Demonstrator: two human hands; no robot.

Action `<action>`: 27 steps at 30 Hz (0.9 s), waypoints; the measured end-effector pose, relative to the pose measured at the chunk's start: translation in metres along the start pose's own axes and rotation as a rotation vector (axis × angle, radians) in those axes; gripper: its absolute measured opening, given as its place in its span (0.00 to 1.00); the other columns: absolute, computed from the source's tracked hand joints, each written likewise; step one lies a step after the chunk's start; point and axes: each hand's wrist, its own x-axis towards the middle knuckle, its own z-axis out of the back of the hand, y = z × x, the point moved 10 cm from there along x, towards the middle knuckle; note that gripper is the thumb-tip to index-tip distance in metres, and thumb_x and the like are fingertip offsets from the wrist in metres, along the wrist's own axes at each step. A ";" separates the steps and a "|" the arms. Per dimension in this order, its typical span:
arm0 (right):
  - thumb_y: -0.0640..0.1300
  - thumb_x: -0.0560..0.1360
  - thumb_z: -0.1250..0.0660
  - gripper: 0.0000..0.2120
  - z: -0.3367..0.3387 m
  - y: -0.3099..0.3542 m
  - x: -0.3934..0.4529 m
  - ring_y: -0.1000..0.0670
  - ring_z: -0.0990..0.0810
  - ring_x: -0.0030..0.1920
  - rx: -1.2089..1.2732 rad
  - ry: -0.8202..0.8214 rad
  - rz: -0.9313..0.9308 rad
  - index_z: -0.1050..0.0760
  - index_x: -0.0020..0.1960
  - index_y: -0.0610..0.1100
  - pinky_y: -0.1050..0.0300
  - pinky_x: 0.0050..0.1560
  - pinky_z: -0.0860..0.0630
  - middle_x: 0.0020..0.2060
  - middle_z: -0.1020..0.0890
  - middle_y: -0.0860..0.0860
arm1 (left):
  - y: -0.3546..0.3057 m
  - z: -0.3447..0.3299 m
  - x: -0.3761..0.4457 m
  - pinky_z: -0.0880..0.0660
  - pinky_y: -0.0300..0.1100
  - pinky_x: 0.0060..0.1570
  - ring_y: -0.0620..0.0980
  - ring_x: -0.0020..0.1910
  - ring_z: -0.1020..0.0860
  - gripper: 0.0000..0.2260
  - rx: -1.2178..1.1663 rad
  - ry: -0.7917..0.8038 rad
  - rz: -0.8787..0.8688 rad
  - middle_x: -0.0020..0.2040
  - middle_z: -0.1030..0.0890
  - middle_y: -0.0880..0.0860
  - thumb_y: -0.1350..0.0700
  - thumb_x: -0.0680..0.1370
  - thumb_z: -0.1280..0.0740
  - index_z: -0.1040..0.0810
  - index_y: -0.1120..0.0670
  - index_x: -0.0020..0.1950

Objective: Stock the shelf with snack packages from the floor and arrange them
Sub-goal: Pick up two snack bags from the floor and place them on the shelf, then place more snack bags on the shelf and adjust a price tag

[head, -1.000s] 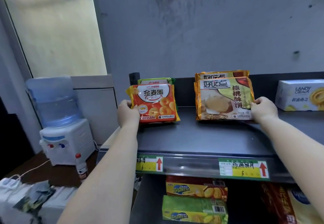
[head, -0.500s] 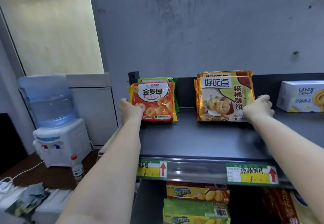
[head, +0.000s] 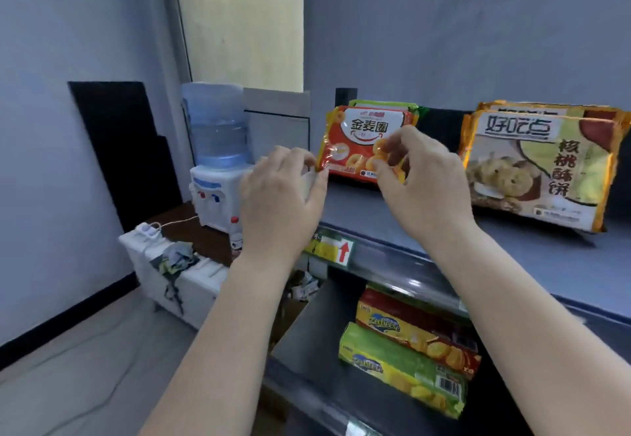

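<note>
My fingers [head: 386, 159] now pinch the red ring-biscuit packet [head: 362, 141]: left hand [head: 280, 196] at its lower-left corner, right hand [head: 420, 182], off the walnut-cookie packet [head: 539, 165] beside it, gripping its front. It stands upright on the top shelf [head: 512, 251], being straightened.

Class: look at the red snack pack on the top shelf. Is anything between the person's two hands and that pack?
Nothing visible. The left hand is at the red pack's lower left corner, and the right hand's fingers lie across its front. A green pack stands behind it, out of the way.
</note>
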 end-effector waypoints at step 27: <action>0.48 0.75 0.40 0.08 -0.237 0.246 -0.537 0.44 0.22 0.49 0.488 1.349 0.453 0.25 0.46 0.46 0.53 0.51 0.38 0.43 0.18 0.49 | 0.176 0.252 -0.619 0.29 0.47 0.48 0.57 0.51 0.22 0.08 0.681 0.225 1.516 0.49 0.19 0.54 0.52 0.76 0.37 0.22 0.54 0.47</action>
